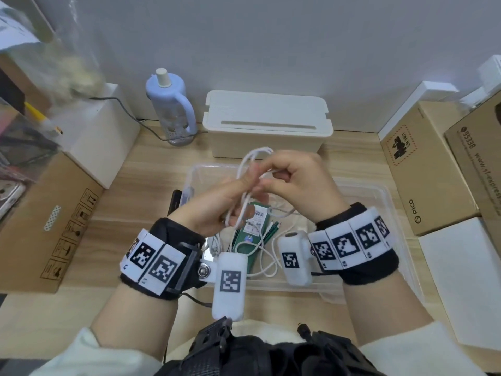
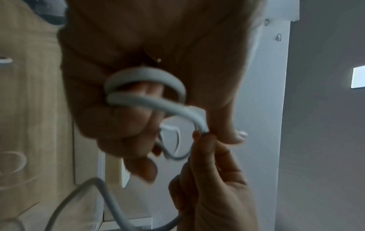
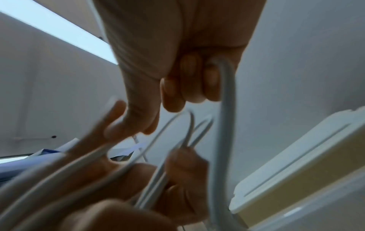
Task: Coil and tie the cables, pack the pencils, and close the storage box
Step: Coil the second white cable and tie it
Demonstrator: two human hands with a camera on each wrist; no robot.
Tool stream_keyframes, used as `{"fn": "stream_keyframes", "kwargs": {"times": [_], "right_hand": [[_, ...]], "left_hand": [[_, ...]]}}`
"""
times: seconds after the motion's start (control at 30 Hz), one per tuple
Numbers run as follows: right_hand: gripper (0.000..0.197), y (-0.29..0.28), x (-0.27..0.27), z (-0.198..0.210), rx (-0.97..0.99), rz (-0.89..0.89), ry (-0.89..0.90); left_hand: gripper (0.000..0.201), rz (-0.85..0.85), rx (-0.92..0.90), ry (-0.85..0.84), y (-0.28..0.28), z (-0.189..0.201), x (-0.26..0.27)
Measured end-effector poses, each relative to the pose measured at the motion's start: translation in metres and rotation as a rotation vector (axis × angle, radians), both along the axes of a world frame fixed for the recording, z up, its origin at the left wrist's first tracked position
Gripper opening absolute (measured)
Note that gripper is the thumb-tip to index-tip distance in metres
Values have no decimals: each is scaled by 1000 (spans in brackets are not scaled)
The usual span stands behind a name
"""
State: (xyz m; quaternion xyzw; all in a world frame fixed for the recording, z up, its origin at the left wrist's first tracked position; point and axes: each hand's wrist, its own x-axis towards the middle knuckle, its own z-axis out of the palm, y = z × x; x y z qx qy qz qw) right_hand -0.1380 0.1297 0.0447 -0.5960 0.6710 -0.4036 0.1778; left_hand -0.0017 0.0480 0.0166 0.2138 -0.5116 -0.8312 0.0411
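Observation:
Both hands are raised over the clear plastic storage box (image 1: 379,213) and work a white cable (image 1: 248,161). My left hand (image 1: 217,204) grips the gathered loops of the cable (image 2: 146,87) in its curled fingers. My right hand (image 1: 292,180) pinches a strand of the same cable (image 3: 227,87), which runs on down into the box. Inside the box lie a green pencil pack (image 1: 250,229), several loose green pencils (image 1: 272,232) and more white cable (image 1: 267,263).
A closed white cable box (image 1: 267,123) stands behind the clear box, with a pale blue bottle (image 1: 170,107) to its left. Cardboard boxes (image 1: 51,213) flank the left side, and further cartons (image 1: 425,164) flank the right. A black object (image 1: 173,202) lies at the clear box's left wall.

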Motion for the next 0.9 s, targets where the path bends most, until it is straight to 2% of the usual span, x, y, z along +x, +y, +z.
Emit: {"fn": "stream_keyframes", "kwargs": {"times": [0.07, 0.1, 0.2, 0.23, 0.33, 0.43, 0.5, 0.6, 0.73, 0.9], "right_hand": [[13, -7, 1, 4, -48, -43, 36], [16, -9, 1, 6, -58, -51, 11], [34, -9, -1, 9, -1, -67, -163], [38, -8, -4, 10, 42, -51, -264], [40, -2, -14, 9, 114, -26, -573], [23, 3, -24, -1, 71, -167, -692], [13, 6, -29, -12, 90, -230, -676], [8, 9, -28, -27, 165, -186, -585], [23, 11, -15, -30, 184, -186, -420], [35, 4, 16, -24, 267, 8, -289]], "left_hand": [[74, -125, -133, -37, 4, 1, -1], [66, -164, -181, -53, 5, 1, -1], [23, -179, -245, -99, 6, 1, 0], [21, -165, -245, -104, 5, -1, 2], [27, -118, -159, -36, 2, -6, 8], [25, -77, 54, 157, -2, -7, 13], [24, -7, 103, 251, -4, -6, 13], [29, 207, 87, 242, -3, -3, 7], [32, 384, 10, 138, -1, -5, -4], [34, 398, -225, 28, 4, -9, -11]]}}
